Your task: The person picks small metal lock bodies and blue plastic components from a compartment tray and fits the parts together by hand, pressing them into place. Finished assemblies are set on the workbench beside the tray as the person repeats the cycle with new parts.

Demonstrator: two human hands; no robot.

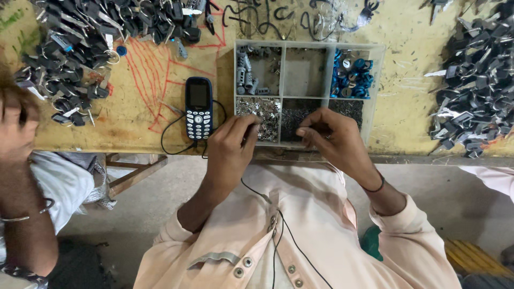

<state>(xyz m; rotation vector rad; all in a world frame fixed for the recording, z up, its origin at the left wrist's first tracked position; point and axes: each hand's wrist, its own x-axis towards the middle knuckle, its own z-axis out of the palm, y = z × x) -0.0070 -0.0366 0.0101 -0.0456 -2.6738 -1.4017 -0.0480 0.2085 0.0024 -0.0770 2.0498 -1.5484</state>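
A clear plastic divided tray (282,96) lies at the near edge of the yellow worktable (139,101). My left hand (230,152) hovers at the tray's near-left compartment of tiny silvery parts (265,115), fingers curled around a small dark part. My right hand (334,140) is over the near-middle compartment of fine dark bits (292,115), fingertips pinched together; anything between them is too small to see. Other compartments hold grey cylinders (249,75) and blue ring-shaped parts (350,77).
A dark blue keypad phone (198,107) with a black cable lies left of the tray. Heaps of dark-headed keys cover the table's far left (91,37) and right (476,80). Another person's arm (21,176) is at the left. A wooden frame (131,174) stands below the table edge.
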